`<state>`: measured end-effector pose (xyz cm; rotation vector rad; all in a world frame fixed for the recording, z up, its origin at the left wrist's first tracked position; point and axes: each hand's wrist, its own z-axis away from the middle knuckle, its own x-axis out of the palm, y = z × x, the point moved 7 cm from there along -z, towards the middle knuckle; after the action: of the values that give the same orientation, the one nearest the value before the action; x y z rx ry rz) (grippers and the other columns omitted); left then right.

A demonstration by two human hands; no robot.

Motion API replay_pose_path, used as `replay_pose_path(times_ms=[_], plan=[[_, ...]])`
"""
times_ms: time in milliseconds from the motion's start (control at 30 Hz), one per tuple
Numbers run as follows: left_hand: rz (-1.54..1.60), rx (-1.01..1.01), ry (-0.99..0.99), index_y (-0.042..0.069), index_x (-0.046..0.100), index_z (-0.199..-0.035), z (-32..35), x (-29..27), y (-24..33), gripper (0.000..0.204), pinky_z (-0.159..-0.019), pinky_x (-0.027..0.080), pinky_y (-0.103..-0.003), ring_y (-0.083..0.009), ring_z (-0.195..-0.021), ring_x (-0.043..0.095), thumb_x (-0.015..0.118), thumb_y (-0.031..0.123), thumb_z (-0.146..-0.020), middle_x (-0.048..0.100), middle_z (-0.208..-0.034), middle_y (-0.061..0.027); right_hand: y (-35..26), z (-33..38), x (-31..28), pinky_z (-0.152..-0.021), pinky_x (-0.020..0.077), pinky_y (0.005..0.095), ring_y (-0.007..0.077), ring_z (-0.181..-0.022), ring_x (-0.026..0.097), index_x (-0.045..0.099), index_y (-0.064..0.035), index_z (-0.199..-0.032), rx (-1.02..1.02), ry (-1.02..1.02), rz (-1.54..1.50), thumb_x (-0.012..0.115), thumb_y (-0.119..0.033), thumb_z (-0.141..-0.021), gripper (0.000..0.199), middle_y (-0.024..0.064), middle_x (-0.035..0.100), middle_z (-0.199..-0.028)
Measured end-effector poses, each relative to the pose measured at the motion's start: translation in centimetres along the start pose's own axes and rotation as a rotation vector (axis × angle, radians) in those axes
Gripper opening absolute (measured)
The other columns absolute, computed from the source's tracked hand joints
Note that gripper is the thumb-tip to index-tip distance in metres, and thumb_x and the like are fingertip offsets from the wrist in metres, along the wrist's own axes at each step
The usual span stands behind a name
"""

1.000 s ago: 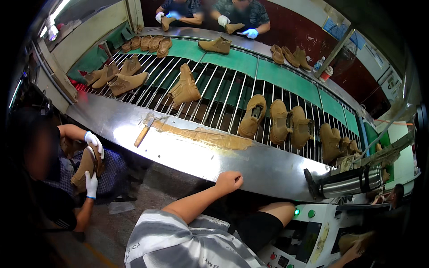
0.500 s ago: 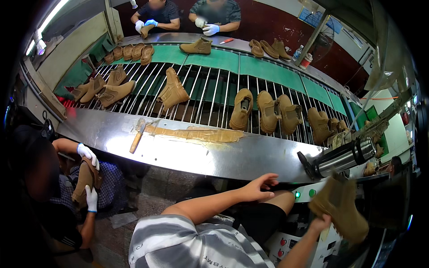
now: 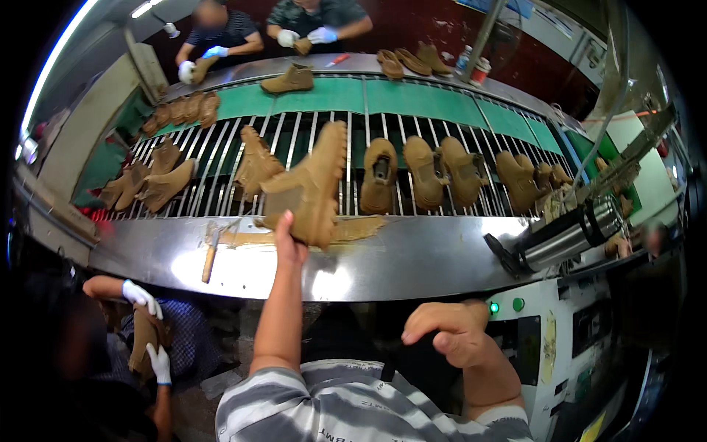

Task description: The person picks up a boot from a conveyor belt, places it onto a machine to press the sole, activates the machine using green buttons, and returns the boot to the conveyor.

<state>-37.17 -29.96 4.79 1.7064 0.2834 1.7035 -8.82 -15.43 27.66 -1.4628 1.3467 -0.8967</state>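
My left hand [image 3: 289, 239] is closed round the upper of a tan ankle boot [image 3: 315, 188]. The boot is held up over the metal edge and bars of the rack, its thick lugged sole facing right. Nothing shows in my right hand [image 3: 449, 331], which hovers low in front of me with fingers loosely bent and thumb apart. Behind the held boot, another tan boot [image 3: 254, 166] leans on the bars. To the right of it stand a boot [image 3: 378, 180] and two more boots [image 3: 423, 177] side by side.
A hammer [image 3: 210, 258] lies on the metal ledge [image 3: 427, 258]. A steel flask [image 3: 567, 239] rests at its right end, above a control box [image 3: 567, 317]. One co-worker [image 3: 151, 324] sits at left with a shoe; two people work across the rack. Green sheets [image 3: 324, 96] line its far side.
The boot was in my right hand at lower right; now my left hand holds it over the rack. My right hand has let go and come back toward my middle. My view has shifted slightly.
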Motion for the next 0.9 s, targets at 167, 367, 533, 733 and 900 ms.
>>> replay_pose_path(times_ms=[167, 367, 533, 733, 900], plan=[[-0.371, 0.401, -0.003, -0.003, 0.052, -0.125, -11.9, 4.7, -1.7, 0.045, -0.094, 0.046, -0.032, -0.0199, -0.106, 0.059, 0.069, 0.004, -0.084, 0.061, -0.119, -0.0096, -4.3, -5.1, -0.3, -0.067, 0.0484, 0.0373, 0.0292, -0.076, 0.061, 0.063, 0.0021, -0.091, -0.249, -0.103, -0.294, 0.045, -0.035, -0.100, 0.043, 0.0145, 0.062, -0.087], [-1.442, 0.786, 0.112, 0.001, 0.052, -0.128, -15.7, 4.0, -10.8, 0.065, -0.095, 0.044, -0.044, -0.0384, -0.107, 0.056, 0.079, 0.022, -0.072, 0.060, -0.115, -0.0195, -7.1, -9.7, 0.5, -0.049, 0.0432, 0.0335, 0.0223, -0.060, 0.057, 0.062, 0.0016, -0.088, -0.790, -0.004, -0.382, 0.050, -0.033, -0.099, 0.038, 0.0117, 0.061, -0.079], [-1.457, 0.664, 0.106, 0.003, 0.043, -0.136, -13.7, 4.7, -11.8, 0.076, -0.096, 0.042, -0.045, -0.0377, -0.117, 0.048, 0.078, 0.028, -0.073, 0.053, -0.125, -0.0202, -4.0, -9.2, -0.8, -0.038, 0.0314, 0.0294, 0.0155, -0.044, 0.046, 0.060, -0.0027, -0.072, -0.874, 0.145, -0.244, 0.045, -0.035, -0.101, 0.047, 0.0044, 0.054, -0.065], [-1.421, 0.640, -0.159, 0.003, 0.040, -0.139, -13.9, 2.3, -7.1, 0.080, -0.098, 0.042, -0.042, -0.0326, -0.111, 0.053, 0.078, 0.030, -0.073, 0.057, -0.118, -0.0159, 1.6, -6.2, -1.8, -0.046, 0.0399, 0.0350, 0.0242, -0.056, 0.054, 0.059, -0.0062, -0.071, -0.611, -0.124, -0.170, 0.048, -0.027, -0.095, 0.034, 0.0088, 0.058, -0.072], [-1.724, 0.866, 0.311, -0.001, 0.042, -0.135, -21.1, -1.8, 3.7, 0.082, -0.102, 0.037, -0.047, -0.0375, -0.115, 0.048, 0.076, 0.044, -0.075, 0.052, -0.122, -0.0202, 16.4, 5.1, -8.0, -0.045, 0.0350, 0.0360, 0.0273, -0.047, 0.047, 0.049, -0.0060, -0.059, 0.320, 0.495, 0.482, 0.058, -0.007, -0.085, 0.027, 0.0103, 0.044, -0.055]])
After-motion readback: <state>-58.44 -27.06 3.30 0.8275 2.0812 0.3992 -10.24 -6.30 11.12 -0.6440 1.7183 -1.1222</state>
